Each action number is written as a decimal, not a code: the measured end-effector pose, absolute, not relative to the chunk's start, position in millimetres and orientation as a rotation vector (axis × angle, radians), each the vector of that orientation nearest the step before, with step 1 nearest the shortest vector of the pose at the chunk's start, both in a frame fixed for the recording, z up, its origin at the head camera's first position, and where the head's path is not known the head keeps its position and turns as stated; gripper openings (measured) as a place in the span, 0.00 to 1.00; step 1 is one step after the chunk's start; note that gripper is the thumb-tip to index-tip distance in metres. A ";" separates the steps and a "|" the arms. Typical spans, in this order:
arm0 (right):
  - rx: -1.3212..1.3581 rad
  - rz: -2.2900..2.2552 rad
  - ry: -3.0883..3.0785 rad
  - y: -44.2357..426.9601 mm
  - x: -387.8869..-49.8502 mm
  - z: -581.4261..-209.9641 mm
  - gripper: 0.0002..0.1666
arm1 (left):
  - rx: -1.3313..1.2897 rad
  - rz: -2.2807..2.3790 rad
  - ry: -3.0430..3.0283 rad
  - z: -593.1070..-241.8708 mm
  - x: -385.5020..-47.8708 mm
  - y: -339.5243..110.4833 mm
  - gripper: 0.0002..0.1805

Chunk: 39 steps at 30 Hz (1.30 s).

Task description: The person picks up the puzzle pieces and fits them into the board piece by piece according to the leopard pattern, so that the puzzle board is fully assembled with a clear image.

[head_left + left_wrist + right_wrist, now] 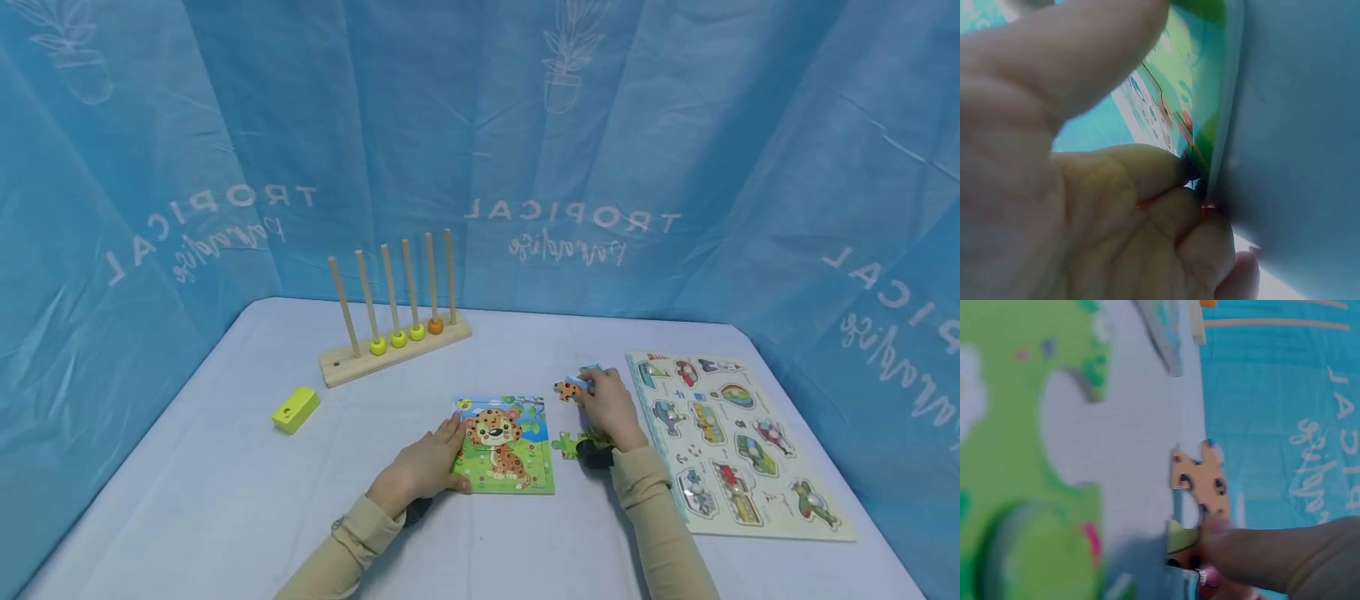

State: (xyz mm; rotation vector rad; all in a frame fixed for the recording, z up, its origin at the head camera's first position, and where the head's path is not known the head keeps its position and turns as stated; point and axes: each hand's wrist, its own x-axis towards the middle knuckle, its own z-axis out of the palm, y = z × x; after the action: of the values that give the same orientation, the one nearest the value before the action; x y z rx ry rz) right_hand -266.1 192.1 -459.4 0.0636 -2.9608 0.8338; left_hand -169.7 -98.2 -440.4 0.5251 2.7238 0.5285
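Observation:
A square leopard puzzle (487, 462) lies flat on the white table in the head view. My left hand (423, 468) rests along its left edge, thumb at the lower left corner; in the left wrist view the fingers of this hand (1110, 212) touch the puzzle's green edge (1210, 100). Right of the puzzle, my right hand (611, 408) pinches an orange spotted puzzle piece (567, 390). The right wrist view shows the thumb of this hand (1291, 556) against that piece (1210, 487). Green loose pieces (566, 445) lie below the right hand, partly hidden by the wrist.
A wooden rack (397, 350) with upright pegs, several yellow beads and an orange one stands at the back left. A yellow block (296, 409) lies at the left. On the right is a large vehicle picture board (780, 512). Blue curtains (480, 125) surround the table.

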 end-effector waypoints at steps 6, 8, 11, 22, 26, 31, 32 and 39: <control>0.137 1.233 -2.759 179.0 -268.7 -449.8 0.13 | 0.506 0.513 2.728 -440.8 -169.2 -96.1 0.51; 0.273 1.315 -2.749 168.4 -267.5 -446.6 0.12 | 0.503 0.507 2.730 -440.5 -169.4 -95.4 0.51; 0.509 1.353 -2.790 150.5 -263.8 -446.9 0.12 | 0.510 0.504 2.730 -440.3 -169.4 -95.3 0.51; 0.590 1.282 -2.875 113.2 -254.8 -464.4 0.08 | 0.519 0.493 2.735 -442.4 -170.9 -97.1 0.51; 0.573 1.163 -2.895 105.8 -254.0 -468.7 0.09 | 0.511 0.484 2.738 -442.5 -169.8 -97.2 0.51; 0.528 1.071 -2.927 99.2 -250.0 -466.7 0.11 | 0.505 0.483 2.732 -442.1 -170.2 -97.3 0.51; 0.521 1.068 -2.933 98.4 -249.3 -466.5 0.11 | 0.505 0.480 2.731 -441.8 -170.3 -97.5 0.51; 0.537 1.115 -2.984 96.4 -247.1 -466.4 0.07 | 0.509 0.485 2.722 -441.5 -171.3 -99.0 0.52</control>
State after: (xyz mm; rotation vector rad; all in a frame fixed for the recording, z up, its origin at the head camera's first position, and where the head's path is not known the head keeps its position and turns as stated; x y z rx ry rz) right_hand -247.1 96.4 -466.4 0.5372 -2.9843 1.1152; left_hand -171.3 -99.0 -441.5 0.5093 2.7218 0.4849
